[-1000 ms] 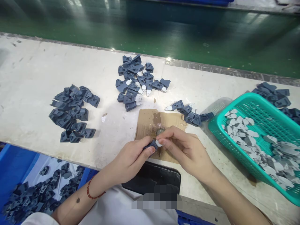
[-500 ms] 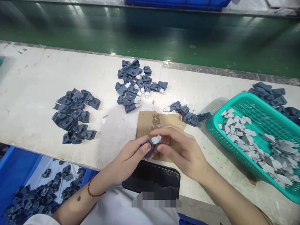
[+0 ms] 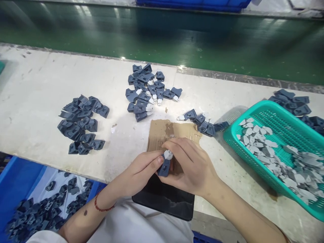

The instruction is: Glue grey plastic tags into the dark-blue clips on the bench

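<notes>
Between my two hands is a dark blue-grey plastic part point(image 3: 164, 168) with a small white piece point(image 3: 168, 155) at its upper end. My left hand point(image 3: 144, 168) pinches it from the left, thumb on its side. Curled around the other side, my right hand point(image 3: 192, 165) has its fingers over the white piece and its thumb near the lower end of the dark part. Below the hands lie a brown cardboard piece point(image 3: 157, 135) and a black phone-like slab point(image 3: 167, 199), partly covered by my hands.
A green basket point(image 3: 273, 111) of white and grey pieces stands at right. Dark parts lie in piles at left point(image 3: 78, 125), centre point(image 3: 144, 87) and far right point(image 3: 291, 101), with a small group point(image 3: 202, 123) by the cardboard. A blue bin point(image 3: 15, 179) holds more at lower left.
The dark part has turned more upright, showing more of its body. My right hand has closed in, its thumb moving down to the part's lower end.
</notes>
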Available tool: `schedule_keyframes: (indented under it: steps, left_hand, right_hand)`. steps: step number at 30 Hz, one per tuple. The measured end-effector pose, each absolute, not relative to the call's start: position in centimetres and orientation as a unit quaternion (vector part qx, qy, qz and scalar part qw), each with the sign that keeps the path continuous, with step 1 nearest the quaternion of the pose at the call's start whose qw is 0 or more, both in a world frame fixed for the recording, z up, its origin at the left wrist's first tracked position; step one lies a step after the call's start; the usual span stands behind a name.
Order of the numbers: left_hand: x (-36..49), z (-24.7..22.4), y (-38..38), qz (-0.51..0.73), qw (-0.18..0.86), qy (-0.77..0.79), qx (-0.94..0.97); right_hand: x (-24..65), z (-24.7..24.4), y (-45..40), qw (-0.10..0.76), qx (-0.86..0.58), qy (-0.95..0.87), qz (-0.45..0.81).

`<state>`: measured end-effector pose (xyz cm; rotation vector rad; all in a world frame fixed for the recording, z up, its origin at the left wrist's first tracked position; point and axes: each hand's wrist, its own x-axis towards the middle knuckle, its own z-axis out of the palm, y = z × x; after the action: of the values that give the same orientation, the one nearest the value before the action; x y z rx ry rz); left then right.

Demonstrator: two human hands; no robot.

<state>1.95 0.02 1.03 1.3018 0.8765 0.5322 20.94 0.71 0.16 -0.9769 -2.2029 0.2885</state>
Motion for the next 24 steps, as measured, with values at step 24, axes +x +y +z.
schedule_keyframes:
  steps: [24]
  left_hand:
    - [3.0,0.6,-0.2,0.253,0.605,0.46,0.599]
  right_hand:
    - [21.5,0.0,0.7,0.298,-0.4,-0.865,0.05]
